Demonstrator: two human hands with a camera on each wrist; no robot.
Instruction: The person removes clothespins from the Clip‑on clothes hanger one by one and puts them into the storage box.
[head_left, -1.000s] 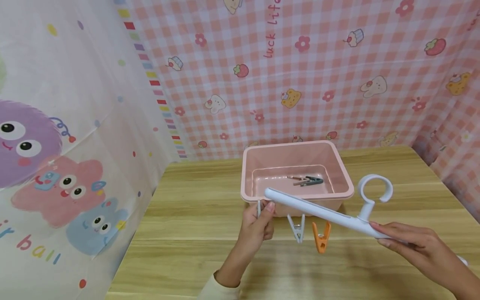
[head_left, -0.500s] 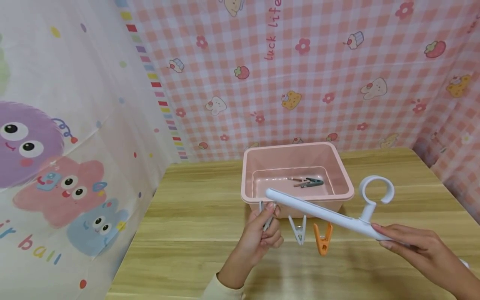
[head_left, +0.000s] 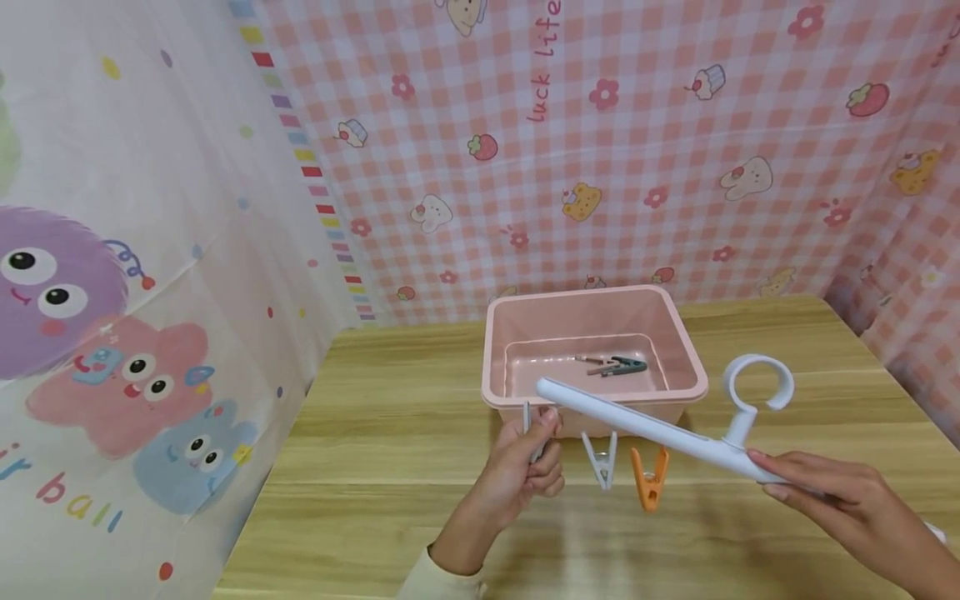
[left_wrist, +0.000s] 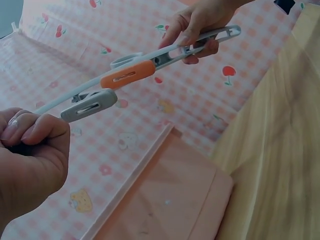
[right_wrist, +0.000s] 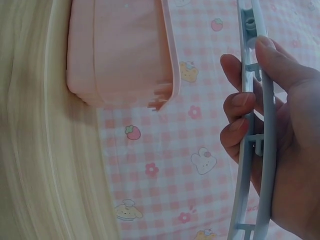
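My right hand (head_left: 840,492) grips a pale blue-white clothes hanger (head_left: 637,421) above the table, its open ring hook (head_left: 759,382) upward. In the right wrist view, the fingers wrap around the hanger's ribbed underside (right_wrist: 255,137). A pale grey clothespin (head_left: 601,460) and an orange clothespin (head_left: 649,478) hang from the hanger's lower edge. At the hanger's left end, my left hand (head_left: 517,471) pinches another grey clothespin (head_left: 527,415) between thumb and fingers. That clothespin's jaw end is close to the bar; in the left wrist view the fingers hide it.
Behind the hanger a pink plastic basin (head_left: 491,350) stands on the wooden table (head_left: 375,442). Inside it lie a dark green clothespin (head_left: 627,365) and a brownish one (head_left: 592,360). A pink checked cloth (head_left: 480,192) hangs behind the table, and a cartoon-print sheet (head_left: 247,208) on the left.
The hanger and its hanging clothespins have shifted slightly right and down. My left hand has turned a little and moved right, so more of its grey clothespin shows below the thumb.
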